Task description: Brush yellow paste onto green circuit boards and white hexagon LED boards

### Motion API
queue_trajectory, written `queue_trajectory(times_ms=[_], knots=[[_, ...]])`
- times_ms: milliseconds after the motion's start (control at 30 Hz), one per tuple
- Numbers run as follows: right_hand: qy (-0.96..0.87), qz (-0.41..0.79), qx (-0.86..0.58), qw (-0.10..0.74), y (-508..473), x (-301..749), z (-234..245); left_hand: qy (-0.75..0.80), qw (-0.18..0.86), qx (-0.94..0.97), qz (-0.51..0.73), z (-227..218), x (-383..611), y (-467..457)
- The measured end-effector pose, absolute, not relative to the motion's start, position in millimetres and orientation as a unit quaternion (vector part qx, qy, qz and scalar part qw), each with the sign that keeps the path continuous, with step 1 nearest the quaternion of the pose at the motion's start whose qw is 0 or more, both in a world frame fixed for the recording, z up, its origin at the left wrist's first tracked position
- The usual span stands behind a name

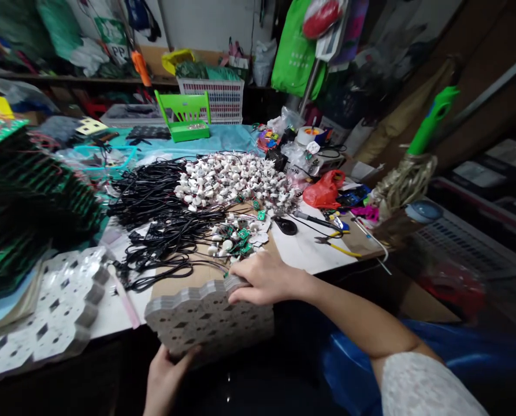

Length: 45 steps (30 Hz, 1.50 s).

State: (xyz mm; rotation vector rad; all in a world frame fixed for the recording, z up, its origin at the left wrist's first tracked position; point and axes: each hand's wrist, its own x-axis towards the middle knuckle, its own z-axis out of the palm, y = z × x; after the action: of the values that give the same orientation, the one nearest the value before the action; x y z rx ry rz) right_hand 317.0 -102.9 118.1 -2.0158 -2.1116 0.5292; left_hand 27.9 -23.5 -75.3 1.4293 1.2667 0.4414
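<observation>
A thick stack of grey-white scalloped panel sheets with small square holes rests at the table's near edge, tilted toward me. My left hand grips its lower edge from below. My right hand lies on the stack's upper right corner, fingers curled over the edge. Just beyond the right hand lie small green circuit boards and white round parts.
A pile of white plug parts and tangled black cables fills the table's middle. More scalloped sheets and stacked green boards lie left. Pliers, a red bag, a green stool and a mop stand right and behind.
</observation>
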Motion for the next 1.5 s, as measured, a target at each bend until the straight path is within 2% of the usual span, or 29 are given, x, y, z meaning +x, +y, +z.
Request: queue_trajectory(times_ms=[67, 133, 200, 300, 367, 433, 567, 667, 800, 1000, 1133, 1500], knots=[[-0.723, 0.193, -0.660, 0.061, -100, 321, 93, 0.522, 0.514, 0.667, 0.138, -83, 23, -22], [-0.727, 0.202, -0.654, 0.054, -97, 327, 76, 0.488, 0.469, 0.731, 0.082, -71, 13, -11], [-0.726, 0.209, -0.652, 0.063, -95, 332, 68, 0.469, 0.427, 0.770, 0.063, -36, 5, 7], [-0.739, 0.217, -0.634, 0.069, -90, 337, 68, 0.454, 0.313, 0.814, 0.184, 36, 14, 30], [-0.751, 0.225, -0.617, 0.061, -85, 338, 70, 0.331, 0.259, 0.881, 0.217, 75, 39, 42], [-0.755, 0.236, -0.610, 0.048, -79, 338, 73, 0.219, 0.265, 0.927, 0.148, 94, 72, 52], [-0.731, 0.266, -0.628, 0.018, -68, 339, 72, 0.142, 0.308, 0.937, -0.084, 84, 124, 70], [-0.706, 0.287, -0.647, 0.012, -61, 343, 70, 0.149, 0.286, 0.933, -0.160, 67, 136, 80], [-0.709, 0.312, -0.633, -0.006, -53, 345, 70, 0.151, 0.283, 0.931, -0.175, 58, 137, 83], [-0.707, 0.229, -0.663, -0.085, -56, 328, 64, 0.209, 0.193, 0.944, -0.168, 48, 132, 73], [-0.685, 0.216, -0.690, -0.082, -63, 319, 61, 0.205, 0.154, 0.956, -0.146, 40, 127, 67], [-0.669, 0.213, -0.707, -0.088, -64, 315, 61, 0.203, 0.156, 0.956, -0.143, 39, 128, 67]])
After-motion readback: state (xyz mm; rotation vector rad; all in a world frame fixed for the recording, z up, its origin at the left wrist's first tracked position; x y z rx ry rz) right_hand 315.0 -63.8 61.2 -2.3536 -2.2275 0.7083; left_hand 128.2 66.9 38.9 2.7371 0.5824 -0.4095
